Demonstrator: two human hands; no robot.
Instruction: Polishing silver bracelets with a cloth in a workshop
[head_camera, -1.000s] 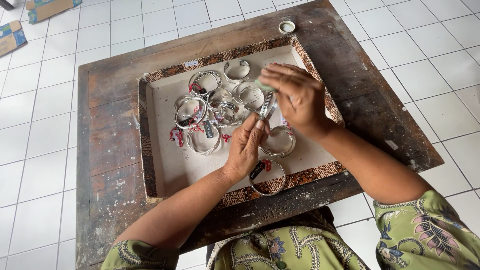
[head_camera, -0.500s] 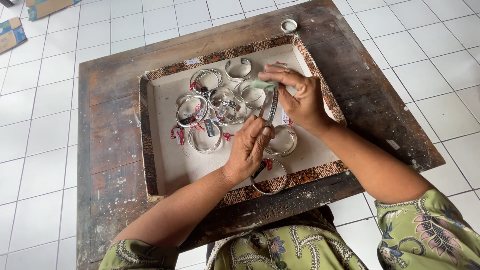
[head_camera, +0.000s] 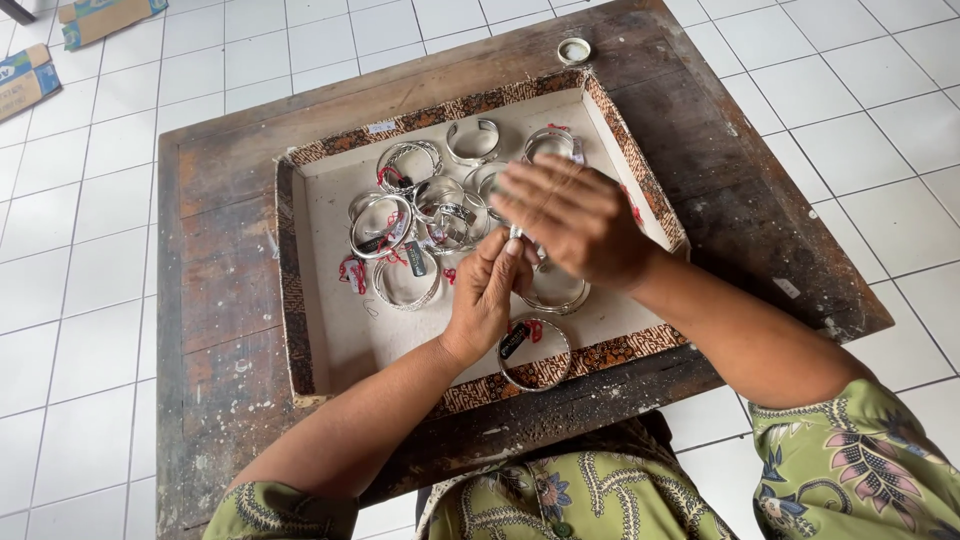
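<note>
Support: low square wooden table (head_camera: 240, 300), dark, worn top with pale scuffs and paint flecks, raised edge strips along the sides. It stands on a white tiled floor (head_camera: 880, 90).

Directly on the tabletop: a shallow rectangular tray (head_camera: 340, 330), pale inside, with brown patterned rim, set roughly centred and slightly skewed to the table edges. A small round white lid-like object (head_camera: 574, 50) lies on the wood just beyond the tray's far right corner, apart from it.

On the floor, top left: two cardboard boxes (head_camera: 105, 17), well apart from the table.
</note>
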